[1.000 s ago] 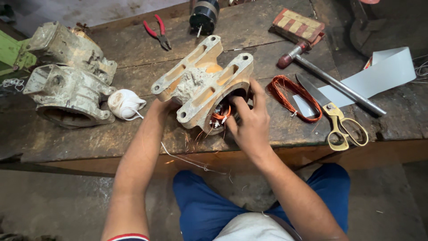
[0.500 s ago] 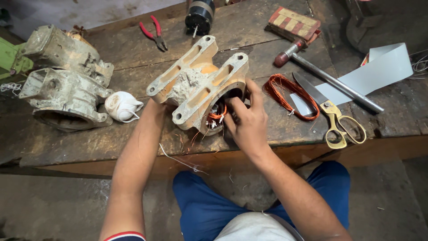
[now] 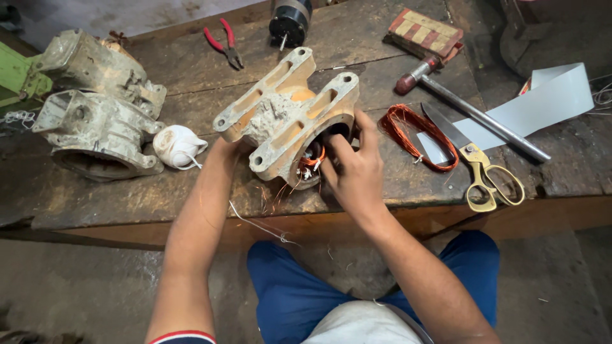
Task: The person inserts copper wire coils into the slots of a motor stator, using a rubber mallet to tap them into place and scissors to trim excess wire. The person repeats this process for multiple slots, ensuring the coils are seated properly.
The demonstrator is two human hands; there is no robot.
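Observation:
A worn cream-coloured motor housing (image 3: pixel 287 114) lies tilted on the wooden bench (image 3: pixel 191 185), its round opening facing me. Orange copper windings (image 3: pixel 312 157) show inside that opening. My left hand (image 3: pixel 226 150) is mostly hidden behind the housing's left side and holds it steady. My right hand (image 3: pixel 354 169) rests on the rim of the opening, fingers curled in at the windings. Loose copper strands hang over the bench edge below the housing.
A coil of copper wire (image 3: pixel 417 137), brass-handled scissors (image 3: pixel 484 175), a hammer (image 3: pixel 465 108) and grey sheet (image 3: pixel 548 102) lie to the right. Another old casing (image 3: pixel 95 130), a white thread ball (image 3: pixel 177 146), red pliers (image 3: pixel 223 41) and a striped block (image 3: pixel 426 32) sit around.
The housing has shifted slightly with my hands; my right fingers have moved further over the opening at the windings. Otherwise the bench looks the same.

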